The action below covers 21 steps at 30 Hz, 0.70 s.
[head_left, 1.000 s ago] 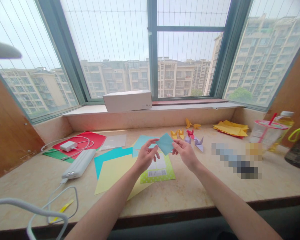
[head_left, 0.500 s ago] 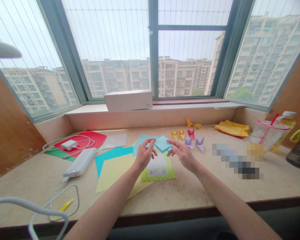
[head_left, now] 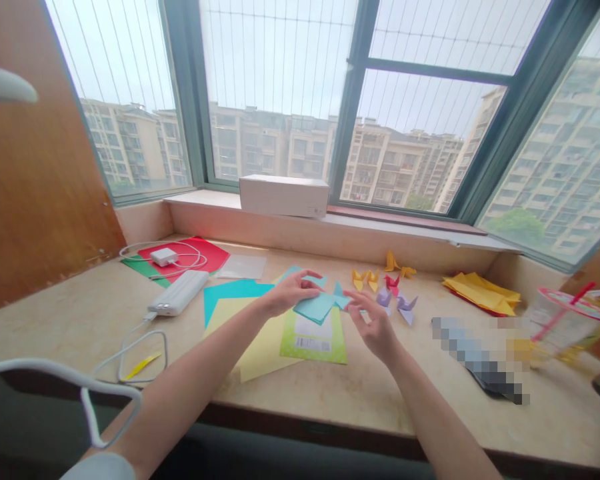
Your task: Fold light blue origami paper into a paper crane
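A light-blue folded origami paper [head_left: 314, 309] is held above the tabletop between my two hands. My left hand [head_left: 293, 293] grips its left side, thumb on top. At the right, the fingers of my right hand [head_left: 373, 323] pinch a pale-blue flap, part of which stands up. Below lies a green dotted packet [head_left: 313, 352] with a barcode, over a pale yellow sheet [head_left: 233, 320]. A bright blue sheet [head_left: 230, 293] shows behind the yellow one. Beyond my right hand stand folded paper cranes: yellow [head_left: 359, 280], red [head_left: 391, 285] and purple [head_left: 407, 308].
At the left lie a white power bank [head_left: 180, 293], a white charger [head_left: 164, 257] and a red sheet [head_left: 207, 252]. Yellow papers [head_left: 480, 293], a cup with a straw [head_left: 555, 320] and a blurred-out object [head_left: 480, 360] are at the right. A white box [head_left: 284, 197] rests on the sill.
The view has turned and tilted. The blue paper now shows a raised flap at its right, with my right hand on it. My left hand stays on the paper.
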### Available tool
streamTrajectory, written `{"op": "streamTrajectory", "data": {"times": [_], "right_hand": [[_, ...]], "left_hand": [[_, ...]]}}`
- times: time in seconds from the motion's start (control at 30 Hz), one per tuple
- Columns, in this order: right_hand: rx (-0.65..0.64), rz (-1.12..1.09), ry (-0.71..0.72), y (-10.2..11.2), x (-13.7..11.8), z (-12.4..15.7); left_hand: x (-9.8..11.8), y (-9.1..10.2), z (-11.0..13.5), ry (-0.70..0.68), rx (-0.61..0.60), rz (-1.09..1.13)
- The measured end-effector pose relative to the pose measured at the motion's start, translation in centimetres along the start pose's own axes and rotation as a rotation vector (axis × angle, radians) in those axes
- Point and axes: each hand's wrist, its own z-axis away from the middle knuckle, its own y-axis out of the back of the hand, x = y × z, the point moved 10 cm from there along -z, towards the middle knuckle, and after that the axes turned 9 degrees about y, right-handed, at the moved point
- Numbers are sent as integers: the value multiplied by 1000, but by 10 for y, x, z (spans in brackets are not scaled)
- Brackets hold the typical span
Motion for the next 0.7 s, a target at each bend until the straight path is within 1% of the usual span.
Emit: {"op": "streamTrajectory", "data": {"times": [0.1,0.13,0.23,0.3,0.33,0.4,0.43,0.5,0.57,0.63,0.7], "right_hand": [[-185,57,179,-19,-20,4],[-260,98,230,-27,-26,7],[-365,262,379,-36,-45,13],[-419,380,482,-40,-55,15],[-457,428,514,-42,-57,16],[-544,488,556,-49,-57,18],[-573,502,558,-51,-55,17],[-599,472,515,-53,-47,13],[-571,355,411,-52,-34,5],[-452,202,262,-41,-17,-4],[-303,117,95,-24,4,-7]], "left_hand": [[10,-16,1,4,-131,-150],[13,-21,3,-10,-158,-194],[11,-28,10,-54,-190,-315],[4,-25,16,-81,-143,-417],[3,-21,19,-135,-93,-489],[5,-14,27,-290,23,-645],[4,-13,30,-340,48,-737],[4,-9,35,-438,122,-890],[7,-4,39,-510,183,-998],[9,0,42,-549,210,-1089],[12,4,47,-575,212,-1164]]}}
